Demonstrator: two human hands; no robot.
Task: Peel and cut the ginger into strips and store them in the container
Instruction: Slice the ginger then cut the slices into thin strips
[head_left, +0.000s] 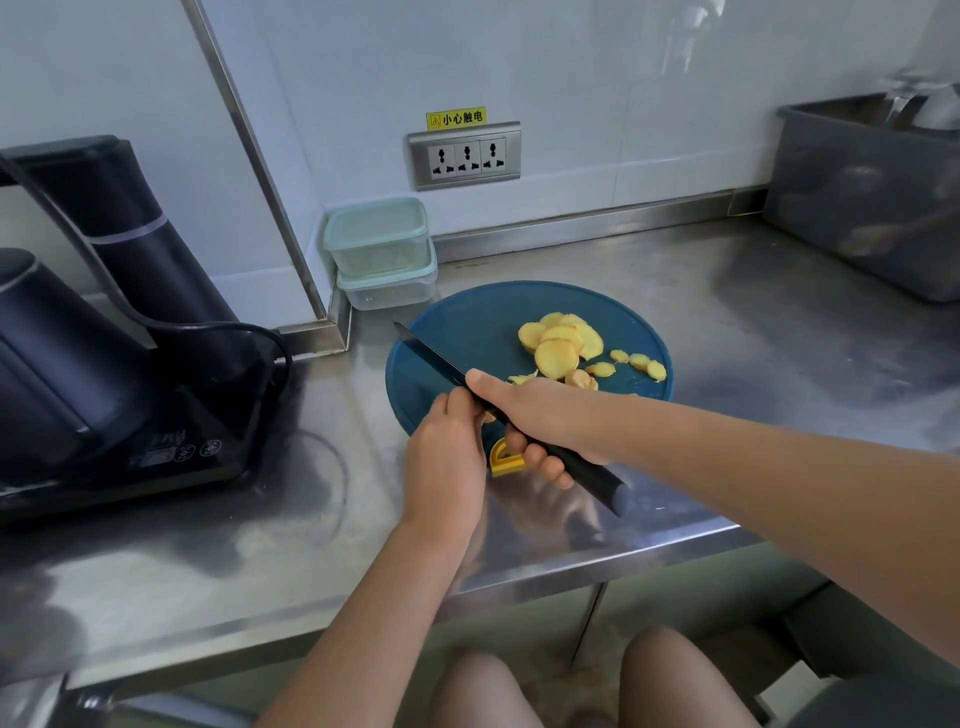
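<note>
Ginger being sliced on a round board, brushed-steel counter (753, 322).
Nearest: the left hand (447, 447) has its fingers curled down on a small ginger piece (488, 415), mostly hidden. Just beside it, the right hand (540, 421) is clamped around the matte black handle of a knife (431, 358), whose thin dark blade angles to the upper left. Both are over the blue cutting board (467, 322), which has a yellow tab (504, 460) at its near edge. Pale yellow oval ginger slices (561, 343) overlap at the board's centre, with smaller bits to their right. Beyond, two translucent lidded containers (382, 244) are stacked in the wall corner.
</note>
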